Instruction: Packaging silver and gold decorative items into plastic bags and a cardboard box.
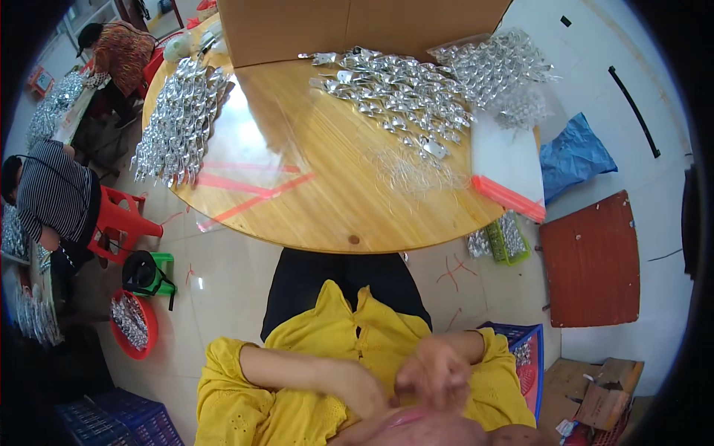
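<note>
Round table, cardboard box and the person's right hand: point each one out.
Round table (349,215): head view, bare wood near the front edge.
Cardboard box (297,30): head view, its front wall.
Right hand (435,372): head view, back of the hand, held near the chest.

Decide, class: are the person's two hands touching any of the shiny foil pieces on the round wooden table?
Apart. The head view shows both hands raised against the yellow blouse, near the chin, with the foil pieces far off on the table.
</note>
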Demonstrator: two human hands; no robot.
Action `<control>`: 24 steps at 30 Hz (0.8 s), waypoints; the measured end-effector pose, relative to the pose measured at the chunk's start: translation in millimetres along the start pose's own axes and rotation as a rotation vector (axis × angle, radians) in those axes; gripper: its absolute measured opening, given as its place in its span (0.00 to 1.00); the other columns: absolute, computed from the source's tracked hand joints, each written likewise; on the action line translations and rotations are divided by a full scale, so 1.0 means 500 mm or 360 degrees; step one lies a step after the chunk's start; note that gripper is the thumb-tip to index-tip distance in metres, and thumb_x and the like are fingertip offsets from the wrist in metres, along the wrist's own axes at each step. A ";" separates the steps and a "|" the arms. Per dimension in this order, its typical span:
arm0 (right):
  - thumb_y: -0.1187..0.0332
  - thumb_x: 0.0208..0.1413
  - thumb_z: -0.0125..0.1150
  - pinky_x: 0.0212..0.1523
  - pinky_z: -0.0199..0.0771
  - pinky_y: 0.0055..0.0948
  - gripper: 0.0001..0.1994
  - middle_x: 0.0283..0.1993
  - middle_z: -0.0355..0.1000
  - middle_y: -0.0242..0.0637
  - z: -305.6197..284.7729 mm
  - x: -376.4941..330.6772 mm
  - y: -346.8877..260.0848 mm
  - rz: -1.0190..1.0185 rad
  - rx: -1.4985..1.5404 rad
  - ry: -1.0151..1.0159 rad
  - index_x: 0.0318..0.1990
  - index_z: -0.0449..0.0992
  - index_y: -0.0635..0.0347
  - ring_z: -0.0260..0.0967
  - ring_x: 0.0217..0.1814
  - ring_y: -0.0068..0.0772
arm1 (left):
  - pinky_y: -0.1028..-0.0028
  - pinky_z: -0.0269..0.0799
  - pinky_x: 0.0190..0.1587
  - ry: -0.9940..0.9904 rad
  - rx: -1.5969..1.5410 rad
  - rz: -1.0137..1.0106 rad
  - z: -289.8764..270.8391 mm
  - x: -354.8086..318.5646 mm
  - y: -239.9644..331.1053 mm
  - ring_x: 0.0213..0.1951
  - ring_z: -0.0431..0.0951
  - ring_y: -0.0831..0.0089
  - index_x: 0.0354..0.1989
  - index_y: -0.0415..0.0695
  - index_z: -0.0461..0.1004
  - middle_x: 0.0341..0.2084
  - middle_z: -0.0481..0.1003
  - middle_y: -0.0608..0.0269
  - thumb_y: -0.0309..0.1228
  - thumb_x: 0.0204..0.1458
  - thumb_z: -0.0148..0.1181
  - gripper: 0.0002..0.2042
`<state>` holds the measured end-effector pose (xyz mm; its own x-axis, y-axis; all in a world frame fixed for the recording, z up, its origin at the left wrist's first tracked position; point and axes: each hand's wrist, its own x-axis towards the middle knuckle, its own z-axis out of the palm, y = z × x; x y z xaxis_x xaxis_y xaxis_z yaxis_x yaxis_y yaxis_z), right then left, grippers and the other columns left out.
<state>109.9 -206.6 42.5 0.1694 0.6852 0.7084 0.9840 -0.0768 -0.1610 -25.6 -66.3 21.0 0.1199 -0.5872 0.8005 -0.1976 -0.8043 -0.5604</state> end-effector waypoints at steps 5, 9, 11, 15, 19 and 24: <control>0.68 0.36 0.55 0.32 0.53 0.32 0.09 0.29 0.64 0.35 0.028 0.048 0.034 0.0097 -0.0050 -0.0013 0.29 0.69 0.57 0.56 0.29 0.32 | 0.65 0.46 0.56 -0.1162 -0.0859 0.0055 -0.007 -0.088 -0.010 0.56 0.52 0.63 0.54 0.54 0.55 0.55 0.52 0.62 0.28 0.46 0.44 0.22; 0.77 0.37 0.57 0.35 0.57 0.28 0.07 0.26 0.65 0.34 0.058 0.048 0.167 0.0913 0.0140 0.0306 0.28 0.70 0.61 0.59 0.30 0.32 | 0.56 0.39 0.56 -0.1832 -0.1048 -0.0987 -0.036 -0.147 -0.026 0.56 0.50 0.60 0.53 0.48 0.56 0.52 0.56 0.59 0.29 0.45 0.48 0.23; 0.74 0.38 0.59 0.32 0.58 0.24 0.05 0.25 0.65 0.34 0.054 0.063 0.207 0.0817 0.0160 0.0015 0.25 0.71 0.61 0.59 0.28 0.31 | 0.56 0.38 0.56 -0.1917 -0.0943 -0.1239 -0.047 -0.206 0.006 0.57 0.49 0.58 0.52 0.45 0.56 0.51 0.58 0.58 0.32 0.44 0.49 0.24; 0.73 0.36 0.60 0.35 0.57 0.26 0.05 0.25 0.64 0.32 0.082 0.081 0.264 0.0559 0.0375 -0.0361 0.24 0.72 0.59 0.59 0.30 0.30 | 0.53 0.35 0.56 -0.2209 -0.0781 -0.1872 -0.055 -0.258 0.045 0.58 0.40 0.53 0.54 0.50 0.53 0.57 0.45 0.59 0.40 0.47 0.45 0.24; 0.68 0.34 0.62 0.41 0.52 0.27 0.06 0.27 0.61 0.28 0.107 0.108 0.283 0.0357 0.0308 -0.0677 0.25 0.75 0.52 0.56 0.36 0.27 | 0.51 0.32 0.55 -0.2247 -0.0760 -0.1880 -0.048 -0.285 0.059 0.59 0.35 0.53 0.55 0.56 0.51 0.58 0.39 0.61 0.45 0.48 0.41 0.24; 0.63 0.34 0.62 0.45 0.47 0.29 0.07 0.28 0.59 0.26 0.123 0.134 0.305 0.0225 0.0422 -0.1026 0.25 0.76 0.47 0.54 0.38 0.27 | 0.52 0.33 0.55 -0.2258 -0.0755 -0.1849 -0.049 -0.292 0.062 0.59 0.36 0.53 0.55 0.55 0.51 0.58 0.40 0.61 0.46 0.48 0.41 0.25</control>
<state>267.8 -127.8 22.9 0.1469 0.9800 0.1341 0.8944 -0.0737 -0.4411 -72.9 -3.2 -107.9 0.9259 0.3238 -0.1946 0.3739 -0.8594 0.3489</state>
